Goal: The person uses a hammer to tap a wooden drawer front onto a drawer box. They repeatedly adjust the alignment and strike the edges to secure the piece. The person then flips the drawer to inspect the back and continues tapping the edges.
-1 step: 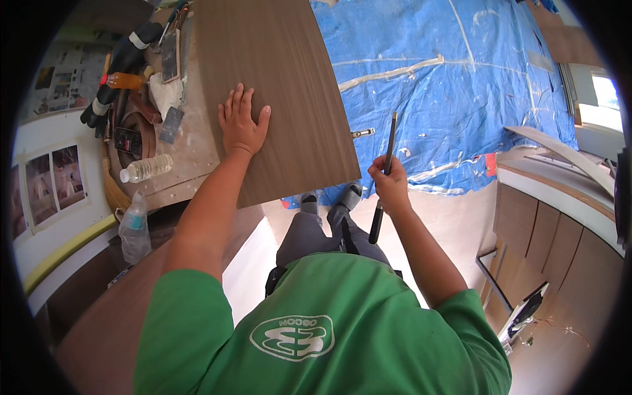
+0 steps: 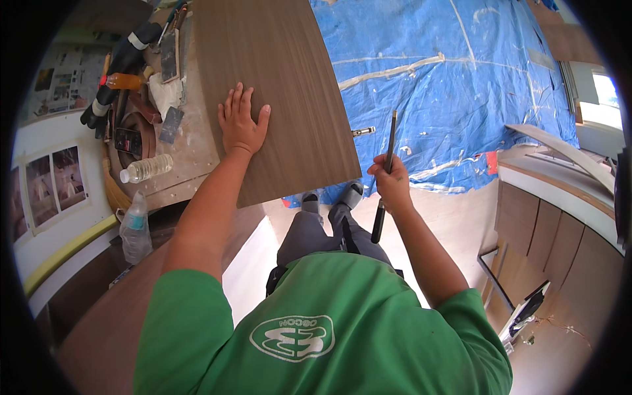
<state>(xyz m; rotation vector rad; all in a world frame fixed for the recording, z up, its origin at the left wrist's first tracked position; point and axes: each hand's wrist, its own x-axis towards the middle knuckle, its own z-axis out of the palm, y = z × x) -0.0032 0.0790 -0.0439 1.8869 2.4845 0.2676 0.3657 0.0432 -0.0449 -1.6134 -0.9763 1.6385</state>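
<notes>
My left hand lies flat on a brown wood-grain board, its fingers spread. The board sits on the workbench, its right edge sticking out past it. My right hand is closed around a long, slim black file-like tool. Its dark handle end points down toward my legs and its narrow, light-tipped end points away. The tool is held to the right of the board, apart from it. A small metal hinge-like fitting pokes out from beneath the board's right edge.
The cluttered workbench holds a clear bottle, an orange bottle, a phone and a sanding block. Blue tarp covers the floor ahead. Cabinets with a loose strip on top stand at right.
My right hand and the tool have shifted very slightly. My left hand stays where it was on the board.
</notes>
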